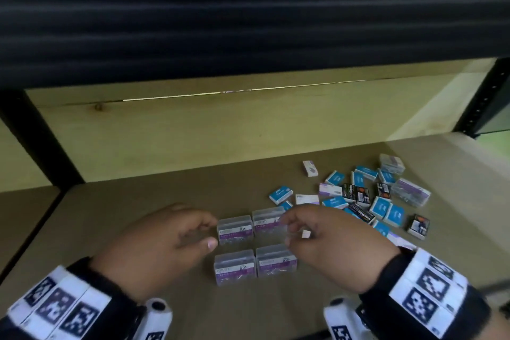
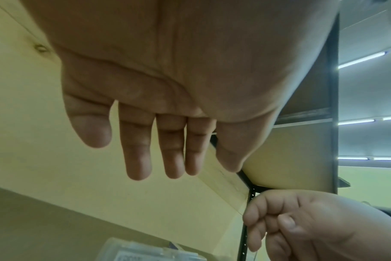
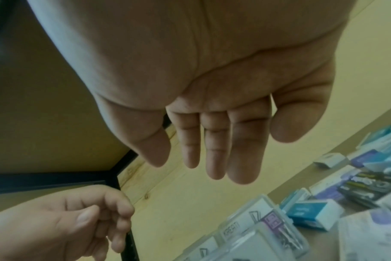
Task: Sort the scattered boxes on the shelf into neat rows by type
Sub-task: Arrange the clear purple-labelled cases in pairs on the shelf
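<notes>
Four clear plastic boxes with purple labels stand in a two-by-two block, back-left (image 1: 235, 229), back-right (image 1: 267, 218), front-left (image 1: 234, 266), front-right (image 1: 276, 259). My left hand (image 1: 204, 232) hovers at the left side of the back-left box, fingers loosely bent, holding nothing. My right hand (image 1: 291, 230) hovers over the right end of the back-right box, also holding nothing. In the left wrist view the left hand (image 2: 179, 159) hangs relaxed above one clear box (image 2: 145, 252). The right hand (image 3: 212, 159) hangs relaxed above the clear boxes (image 3: 257, 229).
A scattered pile lies on the brown shelf (image 1: 138, 201) to the right: blue boxes (image 1: 281, 194), black boxes (image 1: 419, 225), a white box (image 1: 310, 168) and more clear boxes (image 1: 411, 192). A wooden back board (image 1: 220, 130) and black posts (image 1: 36, 132) bound the shelf.
</notes>
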